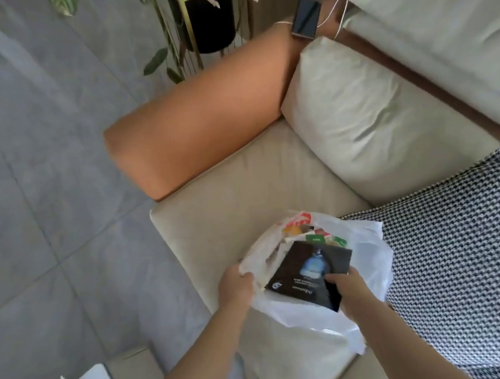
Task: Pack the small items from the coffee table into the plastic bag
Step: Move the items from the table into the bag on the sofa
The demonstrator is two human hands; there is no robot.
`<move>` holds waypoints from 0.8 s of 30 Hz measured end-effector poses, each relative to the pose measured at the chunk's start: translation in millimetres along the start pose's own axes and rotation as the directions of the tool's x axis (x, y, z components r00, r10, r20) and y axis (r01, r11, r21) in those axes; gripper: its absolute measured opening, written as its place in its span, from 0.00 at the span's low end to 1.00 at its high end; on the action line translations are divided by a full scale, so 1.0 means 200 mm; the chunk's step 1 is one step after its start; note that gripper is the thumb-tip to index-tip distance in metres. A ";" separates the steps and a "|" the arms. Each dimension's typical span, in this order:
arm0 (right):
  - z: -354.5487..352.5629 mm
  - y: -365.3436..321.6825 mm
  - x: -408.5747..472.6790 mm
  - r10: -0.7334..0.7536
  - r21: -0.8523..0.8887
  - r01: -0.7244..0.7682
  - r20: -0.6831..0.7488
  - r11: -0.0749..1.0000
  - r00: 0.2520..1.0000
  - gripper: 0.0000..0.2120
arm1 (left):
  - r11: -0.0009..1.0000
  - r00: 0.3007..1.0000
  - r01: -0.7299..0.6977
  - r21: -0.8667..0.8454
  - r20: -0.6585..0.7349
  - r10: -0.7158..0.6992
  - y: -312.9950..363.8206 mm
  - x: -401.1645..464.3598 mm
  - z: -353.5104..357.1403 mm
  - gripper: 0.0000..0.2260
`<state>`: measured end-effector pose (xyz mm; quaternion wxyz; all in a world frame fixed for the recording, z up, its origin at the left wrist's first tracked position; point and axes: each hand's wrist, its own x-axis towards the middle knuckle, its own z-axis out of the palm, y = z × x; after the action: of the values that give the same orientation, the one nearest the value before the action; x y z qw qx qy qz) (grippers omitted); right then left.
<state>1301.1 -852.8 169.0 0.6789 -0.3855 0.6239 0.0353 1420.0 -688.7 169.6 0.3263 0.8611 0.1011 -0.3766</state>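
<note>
Left hand (235, 286) grips the near-left rim of the plastic bag (304, 325), fingers curled round the film, holding the mouth open. Right hand (349, 290) pinches the near corner of a black box (309, 273), thumb on top. The box lies half inside the bag's mouth, long axis running from the right hand away into the bag. Colourful small packets (315, 234) sit deeper in the bag, beyond the box. The bag rests on the beige sofa seat (215, 225). The right hand is nearer the box; judged, a push inward remains.
</note>
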 end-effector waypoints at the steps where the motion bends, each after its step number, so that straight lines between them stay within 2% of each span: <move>1: 0.00 0.00 0.01 0.014 0.008 -0.014 0.027 1.000 1.000 0.19 | 0.999 0.999 -0.022 -0.028 -0.035 0.021 0.00 -0.01 -0.03 0.14; 4: -0.02 0.03 -0.02 0.104 -0.178 -0.110 -0.039 0.978 0.994 0.20 | 0.996 0.995 -0.080 -0.044 -0.058 0.078 0.02 -0.04 -0.10 0.13; 7: -0.04 0.04 -0.10 0.039 -0.313 -0.069 -0.100 0.947 0.994 0.23 | 0.990 0.992 -0.117 -0.077 -0.056 0.113 0.02 -0.10 -0.13 0.12; 9: -0.05 0.07 -0.16 -0.011 -0.462 0.015 0.010 0.887 1.000 0.24 | 0.989 0.991 -0.124 -0.077 -0.061 0.119 0.01 -0.16 -0.13 0.11; 12: -0.11 0.09 -0.22 -0.068 -0.621 0.110 0.092 0.776 0.993 0.22 | 0.990 0.990 -0.124 -0.074 -0.083 0.118 -0.01 -0.28 -0.13 0.11; 14: -0.14 0.07 -0.27 -0.100 -0.657 0.173 0.148 0.734 0.984 0.15 | 0.990 0.991 -0.099 -0.105 -0.098 0.089 -0.03 -0.36 -0.13 0.13; 16: -0.17 0.05 -0.34 -0.148 -0.732 0.260 0.215 0.629 0.965 0.11 | 0.990 0.990 -0.069 -0.119 -0.134 0.053 -0.06 -0.45 -0.13 0.15; 20: -0.21 0.05 -0.50 -0.200 -0.765 0.369 0.310 0.528 0.929 0.19 | 0.963 0.985 -0.054 -0.266 -0.174 0.007 -0.12 -0.64 -0.16 0.10; 24: -0.21 0.09 -0.69 -0.234 -0.806 0.483 0.425 0.341 0.874 0.17 | 0.982 0.979 -0.051 -0.180 -0.205 0.013 -0.22 -0.84 -0.18 0.16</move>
<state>1227.2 -804.4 283.9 0.4275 -0.8057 0.3217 0.2542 1305.7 -619.1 286.8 0.3986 0.8626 0.1544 -0.2704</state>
